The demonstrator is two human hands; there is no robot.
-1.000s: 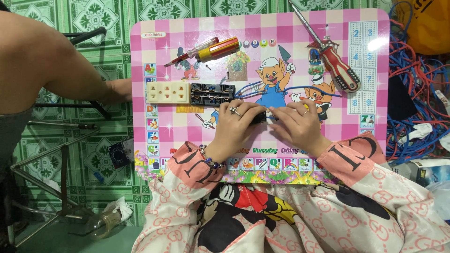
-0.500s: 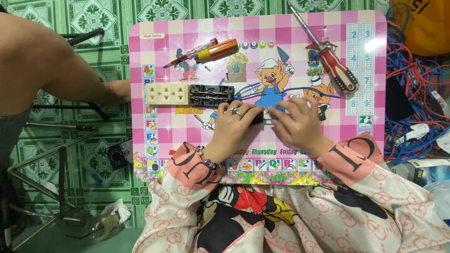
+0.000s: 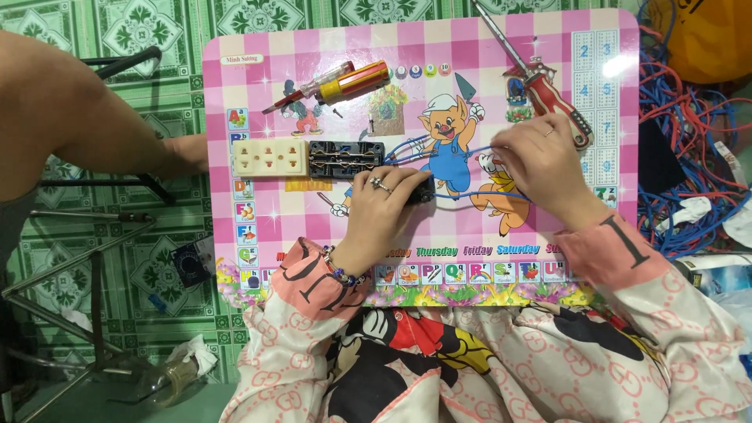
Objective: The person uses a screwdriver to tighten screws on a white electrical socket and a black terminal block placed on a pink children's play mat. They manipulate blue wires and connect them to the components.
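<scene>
My left hand (image 3: 382, 210) rests on the pink checkered table (image 3: 258, 227) and is shut on a small black part (image 3: 424, 190). Blue wire (image 3: 450, 196) runs from that part across the table to my right hand (image 3: 542, 163). The curled fingers of that hand pinch the wire. The right hand's knuckles lie against the red handle of a screwdriver (image 3: 552, 95). Just left of my left hand sit a black open socket module (image 3: 345, 159) and a cream three-outlet socket (image 3: 269, 157).
A yellow-handled tester screwdriver (image 3: 348, 81) lies at the table's far left. Another person's arm (image 3: 94, 129) reaches in from the left, hand at the table edge. A tangle of blue and red wires (image 3: 683, 168) lies right of the table, a metal frame (image 3: 86, 258) to its left.
My right hand has moved away from the left hand, right and upward to the red screwdriver's handle, drawing blue wire with it. My left hand stays on the black part.
</scene>
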